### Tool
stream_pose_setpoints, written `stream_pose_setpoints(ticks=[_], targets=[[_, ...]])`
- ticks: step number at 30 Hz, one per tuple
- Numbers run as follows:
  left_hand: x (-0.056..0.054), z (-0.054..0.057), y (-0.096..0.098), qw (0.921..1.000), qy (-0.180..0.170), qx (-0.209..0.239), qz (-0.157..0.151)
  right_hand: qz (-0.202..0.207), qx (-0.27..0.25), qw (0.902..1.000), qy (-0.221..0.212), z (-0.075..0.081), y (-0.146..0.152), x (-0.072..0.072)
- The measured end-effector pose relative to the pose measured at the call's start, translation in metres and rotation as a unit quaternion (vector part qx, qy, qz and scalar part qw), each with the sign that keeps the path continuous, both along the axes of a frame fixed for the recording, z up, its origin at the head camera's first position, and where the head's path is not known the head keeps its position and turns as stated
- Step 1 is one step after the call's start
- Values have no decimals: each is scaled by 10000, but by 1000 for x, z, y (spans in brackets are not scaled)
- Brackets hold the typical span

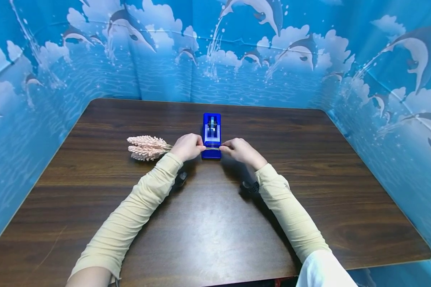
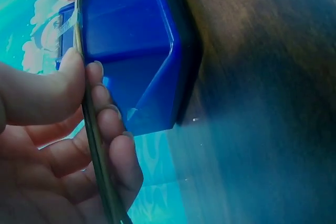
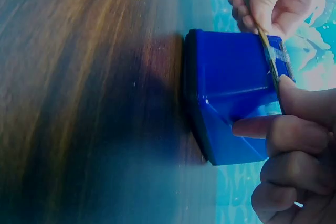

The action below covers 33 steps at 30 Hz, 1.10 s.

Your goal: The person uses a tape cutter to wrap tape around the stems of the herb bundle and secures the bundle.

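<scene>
A blue tape dispenser stands on the table with a tape roll in it. My left hand pinches a bundle of thin green-brown stems between thumb and fingers, at the dispenser's left side. The pale pink flower heads of the bundle lie farther left. On the right side, the thumb and index finger of my right hand pinch the stem ends. Between the hands the stems cross the dispenser's front end, and a strip of clear tape touches them there.
The dark wood table extends around both arms. Behind it and at its sides hangs a blue curtain printed with dolphins. Dark wrist devices sit under the forearms, close to the tabletop.
</scene>
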<state>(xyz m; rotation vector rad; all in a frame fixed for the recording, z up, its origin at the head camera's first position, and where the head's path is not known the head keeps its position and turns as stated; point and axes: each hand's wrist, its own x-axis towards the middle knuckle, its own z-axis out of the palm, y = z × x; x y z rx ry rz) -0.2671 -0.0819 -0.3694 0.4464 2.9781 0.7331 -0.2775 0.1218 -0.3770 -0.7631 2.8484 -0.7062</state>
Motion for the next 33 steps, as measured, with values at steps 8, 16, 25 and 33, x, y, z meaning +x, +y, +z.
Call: stream_pose_setpoints(ticks=[8, 16, 25, 33], targets=[[-10, -21, -6, 9988, 131, -102, -457, 161, 469, 9988, 45, -3, -10, 1], [-3, -5, -4, 9974, -159, -112, -700, 191, 97, 9975, -674, 0, 3, -4], [7, 20, -8, 9978, -107, -71, -657, 912, -663, 9819, 1519, 14, 3, 5], [11, 33, -8, 9977, -213, -19, -645, 1642, -655, 9407, 2896, 14, -5, 13]])
